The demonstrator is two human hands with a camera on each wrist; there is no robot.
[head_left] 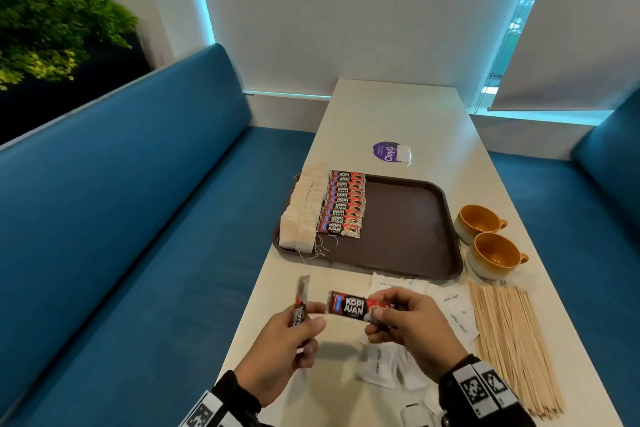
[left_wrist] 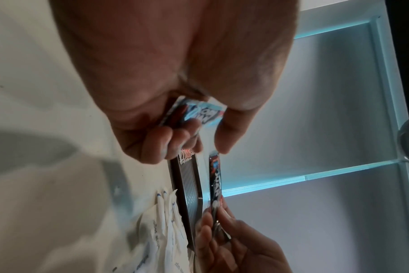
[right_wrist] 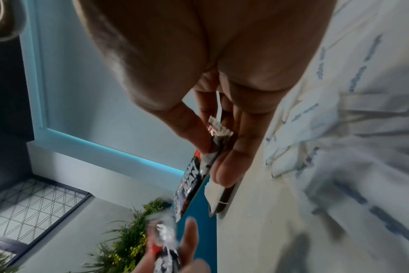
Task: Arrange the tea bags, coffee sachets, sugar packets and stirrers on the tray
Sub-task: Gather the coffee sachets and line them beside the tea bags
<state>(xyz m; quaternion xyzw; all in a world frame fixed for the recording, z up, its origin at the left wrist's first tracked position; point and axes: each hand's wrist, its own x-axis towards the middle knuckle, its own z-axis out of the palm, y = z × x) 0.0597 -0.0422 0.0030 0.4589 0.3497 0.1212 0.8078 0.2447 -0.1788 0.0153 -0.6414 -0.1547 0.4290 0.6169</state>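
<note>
The coffee sachet [head_left: 353, 307] hangs face-up over the table's near end, pinched at one end by the right hand [head_left: 410, 326]; a second sachet [head_left: 300, 308] stands edge-on in the curled fingers of the left hand [head_left: 280, 347]. Both look light, thin and glossy, so likely to slip or buckle; a pinch on the crimped end seam seems safest. Beyond the grips, the tray [head_left: 408, 225] holds tea bags [head_left: 301, 215] and a sachet row [head_left: 344, 204]. Sugar packets [head_left: 381, 366] lie partly hidden under the hands; stirrers [head_left: 512, 347] lie right of them.
</note>
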